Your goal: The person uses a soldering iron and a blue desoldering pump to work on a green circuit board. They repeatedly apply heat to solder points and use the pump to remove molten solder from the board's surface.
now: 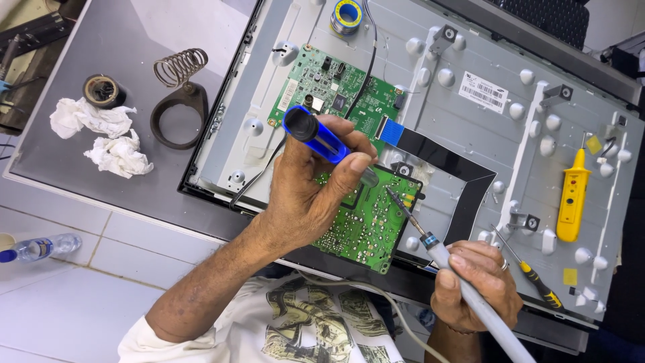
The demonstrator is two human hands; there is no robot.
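Your left hand (312, 195) is wrapped around a blue desoldering pump (316, 134), fingers curled tight on its barrel and the thumb laid along it, with the nozzle end pointing down at the lower green circuit board (373, 225). Your right hand (477, 282) grips the grey handle of a soldering iron (430, 242) like a pen, fingers pressed together round it, and the thin tip reaches up and left to the same board, just beside the pump's nozzle. That board sits near the front edge of the opened grey back panel (470, 121) of a flat screen, which lies on the table (134, 40). A second green board (336, 94) lies behind it toward the panel's left side, joined by a black flat cable (463, 175) with a blue end. On the panel's far edge rests a spool of solder (347, 15); toward its right edge lies a yellow tester (573, 195), and a thin screwdriver (531, 269) with a black and yellow handle lies just beside your right hand. On the table's left part stand a coiled iron stand (178, 94), a roll of tape (103, 89) and crumpled tissues (101, 134).
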